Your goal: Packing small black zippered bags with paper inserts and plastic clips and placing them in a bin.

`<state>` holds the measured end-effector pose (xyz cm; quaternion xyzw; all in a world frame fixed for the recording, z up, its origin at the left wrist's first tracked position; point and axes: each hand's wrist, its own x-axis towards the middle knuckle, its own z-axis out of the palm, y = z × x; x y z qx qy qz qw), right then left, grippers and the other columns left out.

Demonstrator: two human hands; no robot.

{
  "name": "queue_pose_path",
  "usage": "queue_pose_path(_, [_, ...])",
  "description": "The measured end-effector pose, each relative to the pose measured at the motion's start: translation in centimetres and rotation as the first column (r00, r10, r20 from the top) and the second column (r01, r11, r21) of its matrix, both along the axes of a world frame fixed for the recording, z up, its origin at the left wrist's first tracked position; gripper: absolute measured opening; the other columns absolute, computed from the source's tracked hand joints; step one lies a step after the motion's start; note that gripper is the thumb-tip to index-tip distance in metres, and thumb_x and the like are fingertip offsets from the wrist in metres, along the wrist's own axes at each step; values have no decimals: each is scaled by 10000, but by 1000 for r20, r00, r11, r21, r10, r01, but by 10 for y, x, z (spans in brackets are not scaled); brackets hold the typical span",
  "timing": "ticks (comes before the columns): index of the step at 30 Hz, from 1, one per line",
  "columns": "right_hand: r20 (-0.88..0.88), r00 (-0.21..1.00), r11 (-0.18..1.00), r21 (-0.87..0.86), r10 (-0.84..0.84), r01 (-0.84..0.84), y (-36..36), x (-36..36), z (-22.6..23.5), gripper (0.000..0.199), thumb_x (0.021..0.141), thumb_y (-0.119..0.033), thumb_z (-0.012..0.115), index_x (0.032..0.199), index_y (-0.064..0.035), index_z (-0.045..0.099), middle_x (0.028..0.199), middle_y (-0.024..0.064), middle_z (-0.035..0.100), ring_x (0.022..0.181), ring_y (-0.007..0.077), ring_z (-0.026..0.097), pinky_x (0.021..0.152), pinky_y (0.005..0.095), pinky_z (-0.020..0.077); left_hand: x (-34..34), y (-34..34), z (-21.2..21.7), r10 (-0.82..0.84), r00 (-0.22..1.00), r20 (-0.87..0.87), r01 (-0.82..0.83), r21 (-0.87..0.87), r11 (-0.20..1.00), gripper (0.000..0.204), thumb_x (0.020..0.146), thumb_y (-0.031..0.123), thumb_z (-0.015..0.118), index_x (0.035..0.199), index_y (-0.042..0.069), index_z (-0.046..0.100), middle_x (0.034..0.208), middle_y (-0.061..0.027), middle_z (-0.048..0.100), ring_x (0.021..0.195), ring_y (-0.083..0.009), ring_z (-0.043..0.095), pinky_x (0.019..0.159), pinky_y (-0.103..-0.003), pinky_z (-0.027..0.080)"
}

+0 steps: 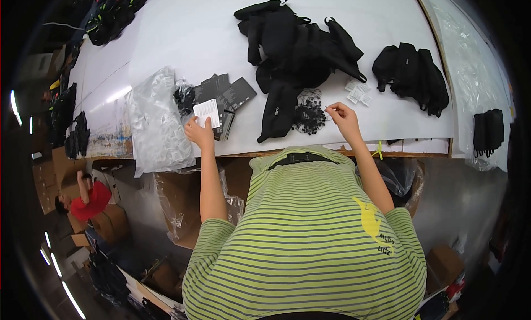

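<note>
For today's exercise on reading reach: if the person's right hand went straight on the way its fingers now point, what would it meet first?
The right hand points left; it would likely first meet the tangle of black cords, then the black pouch. Depth is unclear.

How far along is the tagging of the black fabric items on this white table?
Done: hard to tell; a separate heap of black fabric items lies at the right. In hand: the left hand holds a white card tag; the right hand pinches a thin string from the black loop bundle. Left: the big black fabric pile and dark tag stack.
</note>
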<state>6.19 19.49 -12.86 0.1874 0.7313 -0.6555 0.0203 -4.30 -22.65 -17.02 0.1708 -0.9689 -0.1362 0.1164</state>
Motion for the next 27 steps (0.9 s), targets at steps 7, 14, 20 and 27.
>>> queue_pose_path(7, [13,999,997,-53,53,-52,-8,10,-8,145,851,-180,615,836,-37,629,514,-78,421,506,19,290,484,221,220,-4,-18,7,45,972,230,-87,176,981,575,724,393,702,1192,95,552,1183,-119,486,1132,-327,415,950,-443,338])
queue_pose_path(14, [-12,995,989,-108,102,-103,-10,6,2,130,853,-161,613,835,-32,620,525,-85,449,507,5,299,485,207,219,7,-10,27,-14,978,-209,82,318,945,447,765,183,696,1160,47,537,999,-83,589,879,-230,539,788,-342,432])
queue_pose_path(20, [-3,984,965,-197,178,-175,-29,2,51,135,870,-170,604,855,-35,613,701,-45,590,577,-1,389,541,175,304,37,55,111,-220,960,-173,254,870,423,208,815,-24,539,1002,15,619,834,-37,648,674,-73,522,631,-224,421])
queue_pose_path(27, [-143,910,914,-69,388,-400,-83,-10,113,118,858,-126,608,851,-10,585,650,-24,539,561,27,407,505,201,316,77,143,147,-511,830,-225,356,918,174,302,794,-107,359,823,-38,652,908,-74,669,837,-113,596,786,-225,435])
